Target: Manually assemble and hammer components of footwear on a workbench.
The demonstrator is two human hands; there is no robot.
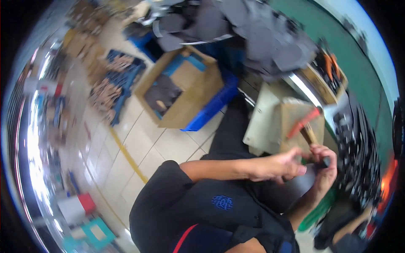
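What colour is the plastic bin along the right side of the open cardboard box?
Bright blue: the plastic bin shows best in the head view.

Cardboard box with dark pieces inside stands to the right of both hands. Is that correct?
No, the side is wrong. The head view shows the cardboard box, with dark pieces inside, to the left of both the left hand and the right hand.
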